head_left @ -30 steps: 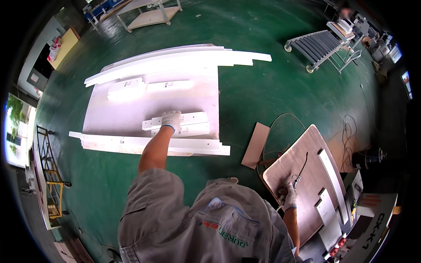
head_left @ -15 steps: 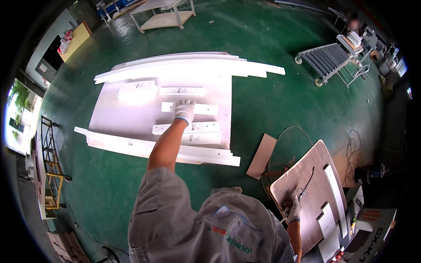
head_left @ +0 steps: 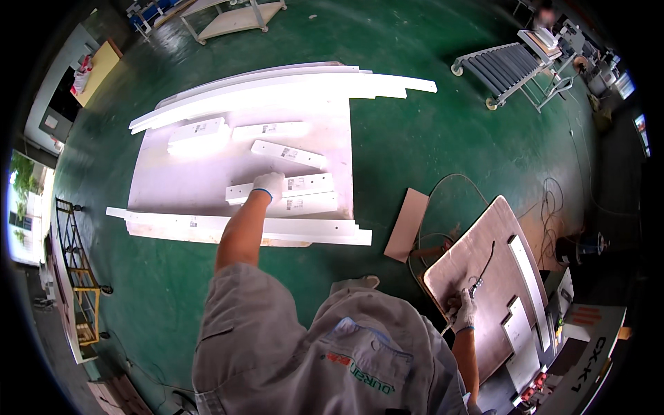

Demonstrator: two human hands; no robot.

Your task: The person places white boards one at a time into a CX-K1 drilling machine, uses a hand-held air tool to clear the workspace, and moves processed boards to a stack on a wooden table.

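Observation:
On a low pale tabletop point(head_left: 166, 166) lie several white boards. My left hand point(head_left: 271, 185), in a white glove, is closed over the middle of a short white board point(head_left: 309, 183); the fingertips are hidden behind the hand. Just beyond it a loose white board point(head_left: 288, 153) lies at a slant, with a label and a hole at each end. Another short board point(head_left: 304, 203) touches the gripped one on the near side. At the lower right my gloved right hand point(head_left: 465, 311) is wrapped round what looks like an air blow gun point(head_left: 476, 285), its thin dark nozzle pointing away.
Long white strips point(head_left: 277, 97) line the far edge, and more strips point(head_left: 277, 227) the near edge. A brown worktable point(head_left: 453, 270) at right bears white pieces. A hose point(head_left: 477, 185) loops beside a brown panel point(head_left: 407, 225). A roller conveyor point(head_left: 501, 69) stands far right, near another person.
My left hand has left the middle board, which has turned from straight to slanted, and come nearer onto the adjacent one. The right hand keeps its hold; the whole view has shifted slightly.

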